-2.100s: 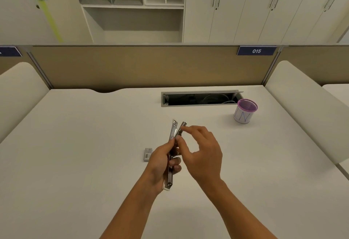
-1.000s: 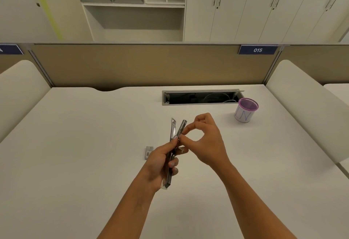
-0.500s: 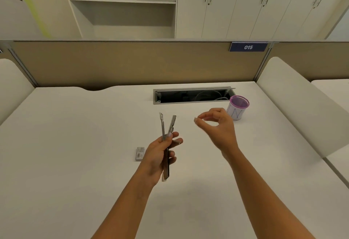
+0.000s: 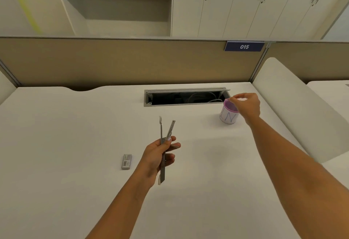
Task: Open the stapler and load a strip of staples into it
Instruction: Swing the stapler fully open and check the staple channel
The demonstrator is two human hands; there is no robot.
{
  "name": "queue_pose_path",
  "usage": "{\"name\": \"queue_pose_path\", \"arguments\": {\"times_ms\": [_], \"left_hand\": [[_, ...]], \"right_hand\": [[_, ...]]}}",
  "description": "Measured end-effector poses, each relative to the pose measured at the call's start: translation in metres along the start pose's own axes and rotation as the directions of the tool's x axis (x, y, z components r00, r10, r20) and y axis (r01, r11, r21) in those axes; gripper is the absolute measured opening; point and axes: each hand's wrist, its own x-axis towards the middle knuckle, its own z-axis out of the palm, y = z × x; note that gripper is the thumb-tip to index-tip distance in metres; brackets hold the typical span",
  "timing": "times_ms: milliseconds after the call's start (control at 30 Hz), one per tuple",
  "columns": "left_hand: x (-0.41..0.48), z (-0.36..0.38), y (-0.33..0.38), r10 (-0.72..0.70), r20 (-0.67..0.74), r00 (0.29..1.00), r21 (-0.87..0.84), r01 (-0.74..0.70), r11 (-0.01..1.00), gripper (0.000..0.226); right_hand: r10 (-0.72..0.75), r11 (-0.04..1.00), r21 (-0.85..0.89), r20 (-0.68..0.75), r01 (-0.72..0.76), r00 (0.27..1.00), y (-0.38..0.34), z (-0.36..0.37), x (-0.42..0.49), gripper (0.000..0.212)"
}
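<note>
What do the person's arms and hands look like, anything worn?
Left hand and right hand are bare: no gloves, rings or watch visible. Left forearm and right forearm are bare to the frame edge; no sleeves in view. No markings seen.

1. A white desk fills the near scene; an open cable tray is sunk near its far edge.
2. A tan partition stands along the far side, with a blue plate marked 015 at right.
3. A white rounded divider flanks the desk's right.
4. Beyond the partition, open shelves stand left and white cupboards with long handles right.
5. Light is soft and even.
</note>
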Motion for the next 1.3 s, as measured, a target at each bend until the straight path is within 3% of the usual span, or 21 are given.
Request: {"name": "queue_pose_path", "arguments": {"times_ms": [367,800,967,1167,1300], "left_hand": [[0.028,0.005,-0.007,-0.032,-0.036,0.999,0.005,0.033,0.999,0.022],[0.034,0.004,-0.013,-0.058,-0.048,0.997,-0.044,0.055,0.997,0.022],[0.039,0.000,-0.022,-0.097,-0.067,0.993,-0.114,0.089,0.990,0.021],[0.044,-0.009,-0.044,-0.145,-0.209,0.967,-0.139,0.118,0.983,0.019],[0.046,-0.017,-0.055,-0.165,-0.265,0.950,-0.117,0.138,0.983,0.015]], "right_hand": [[0.176,0.983,-0.057,-0.020,-0.177,0.984,0.028,0.008,0.055,0.021],[0.087,0.996,0.015,-0.012,-0.087,0.996,0.032,0.015,0.045,0.028],[-0.096,0.982,0.180,0.174,0.064,0.980,0.014,0.042,-0.025,0.019],[-0.236,0.959,0.251,0.460,0.130,0.856,0.012,0.077,-0.150,0.012],[-0.240,0.957,0.266,0.495,0.117,0.835,0.019,0.087,-0.214,0.026]]}}
